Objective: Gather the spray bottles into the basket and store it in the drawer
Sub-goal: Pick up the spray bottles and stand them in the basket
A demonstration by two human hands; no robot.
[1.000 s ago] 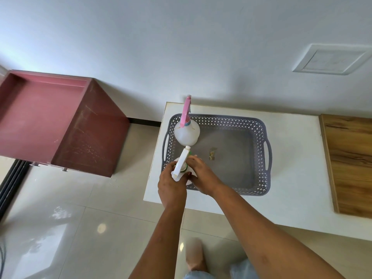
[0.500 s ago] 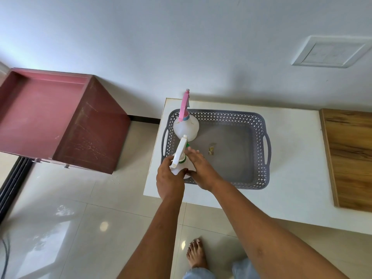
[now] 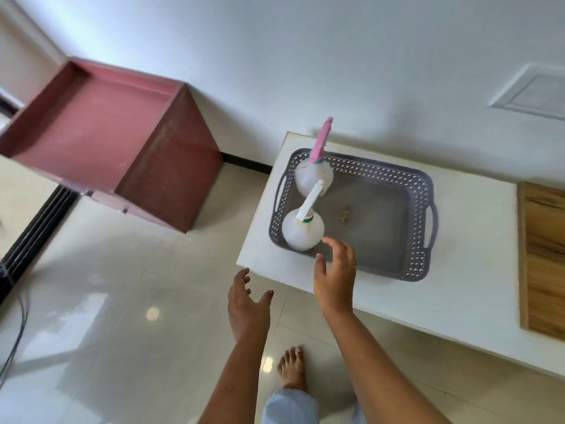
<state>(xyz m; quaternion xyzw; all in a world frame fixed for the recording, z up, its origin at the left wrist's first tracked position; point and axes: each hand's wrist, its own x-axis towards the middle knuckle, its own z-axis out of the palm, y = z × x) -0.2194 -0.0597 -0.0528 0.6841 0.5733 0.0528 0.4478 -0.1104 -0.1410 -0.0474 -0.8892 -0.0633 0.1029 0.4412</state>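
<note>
A grey perforated basket (image 3: 419, 215) with side handles sits on a white table (image 3: 458, 270). Two round white spray bottles stand upright in its left end: one with a pink nozzle (image 3: 315, 175) at the far corner, one with a white nozzle and green collar (image 3: 301, 229) at the near corner. My right hand (image 3: 334, 275) hovers open just right of and below the white-nozzle bottle, over the basket's near rim, not touching it. My left hand (image 3: 246, 306) is open over the floor, off the table's near left corner, holding nothing.
A dark red cabinet (image 3: 101, 139) with a recessed top stands on the tiled floor to the left. Its drawer front is barely visible at the lower edge. A wooden board (image 3: 542, 255) lies on the table's right end. A small scrap (image 3: 345, 214) lies in the basket. My bare foot (image 3: 292, 367) is below.
Both hands let go of the white-nozzle bottle, which now stands in the basket's near left corner, and drew back toward me. The camera view shifted left.
</note>
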